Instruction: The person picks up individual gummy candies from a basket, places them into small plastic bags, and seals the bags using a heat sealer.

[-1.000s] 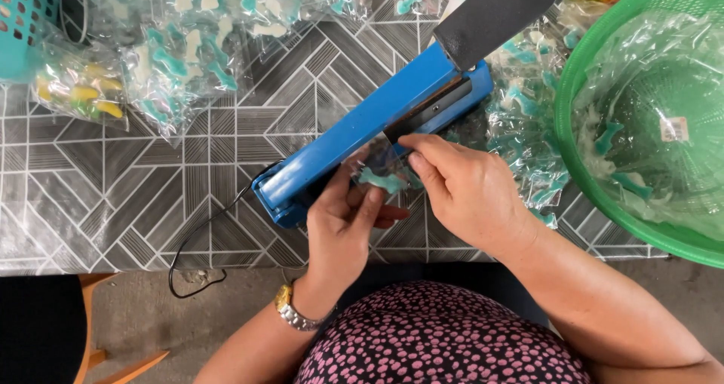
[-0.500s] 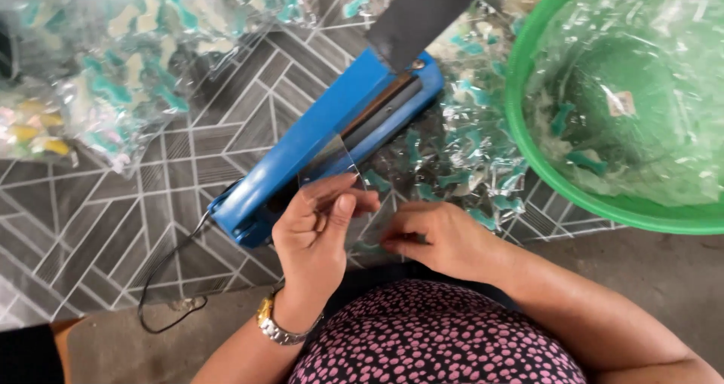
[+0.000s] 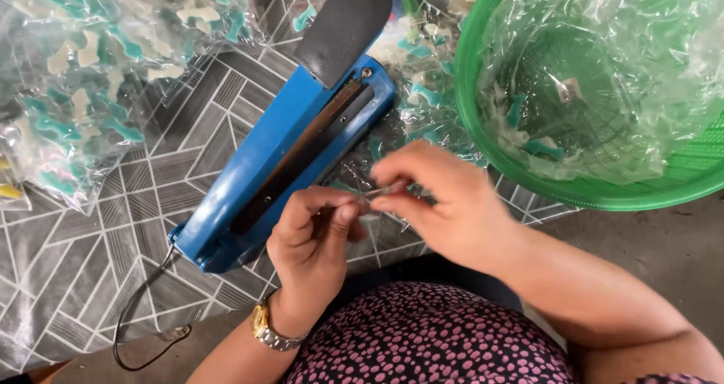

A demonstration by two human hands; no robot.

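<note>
My left hand (image 3: 315,241) and my right hand (image 3: 445,203) meet just in front of a blue heat sealer (image 3: 279,165), and both pinch the top edge of a small clear plastic bag (image 3: 373,193) between thumb and fingers. The bag is mostly hidden by my fingers; what is inside cannot be told. The sealer lies diagonally on the patterned table cover (image 3: 113,225), its black arm (image 3: 343,26) raised. My left wrist wears a gold watch (image 3: 265,330).
A green plastic basket (image 3: 471,82) lined with clear plastic holds a few teal and white pieces at the right. Clear bags of teal and white candy (image 3: 83,67) pile at the upper left and beside the sealer. The sealer's black cord (image 3: 143,308) loops off the table edge.
The view has shifted left and closer. Both hands have come together, holding the small bag by its top edge rather than at the sealer's jaw.
</note>
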